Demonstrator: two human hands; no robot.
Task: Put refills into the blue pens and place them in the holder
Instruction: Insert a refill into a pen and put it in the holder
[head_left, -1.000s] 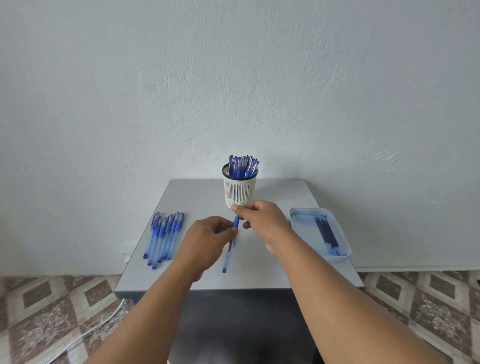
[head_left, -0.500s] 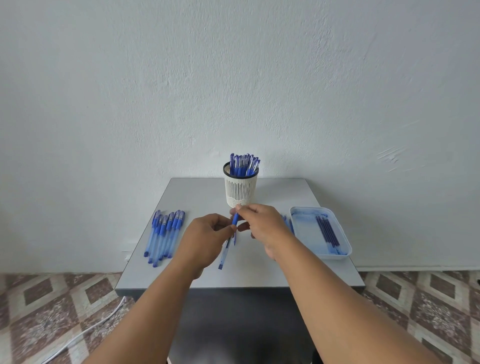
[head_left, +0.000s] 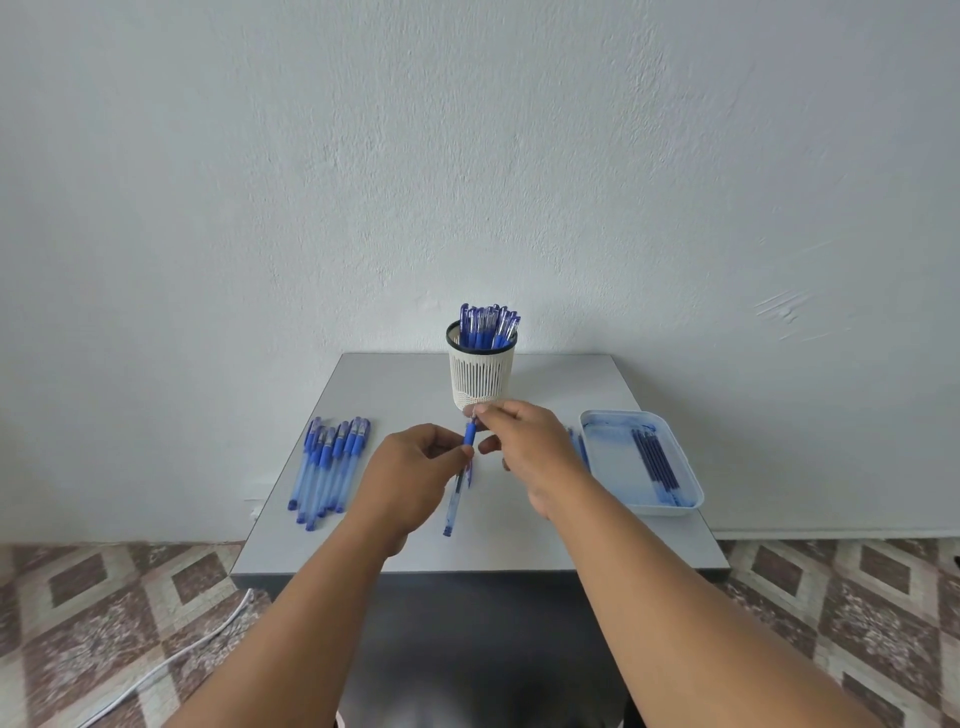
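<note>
My left hand and right hand work together above the middle of the grey rectangular tabletop. The left hand's thumb and fingers pinch the translucent blue plastic pen on its barrel, just below the darker blue grip section. The pen is tilted, its upper end toward the far edge and its lower end toward the near edge, held clear of the surface. The right hand's thumb and forefinger pinch the pen's upper tip; its remaining fingers are loosely curled. What lies between those fingertips appears to be the pen's tip piece, but it is too small to tell.

The white slotted cylindrical pen holder stands upright near the middle of the far edge, just behind my right hand, filled with capped blue pens.

A row of translucent blue pens lies side by side along the left edge. A pale blue rectangular plastic tray sits by the right edge and contains several thin dark blue refills lying parallel.
</note>
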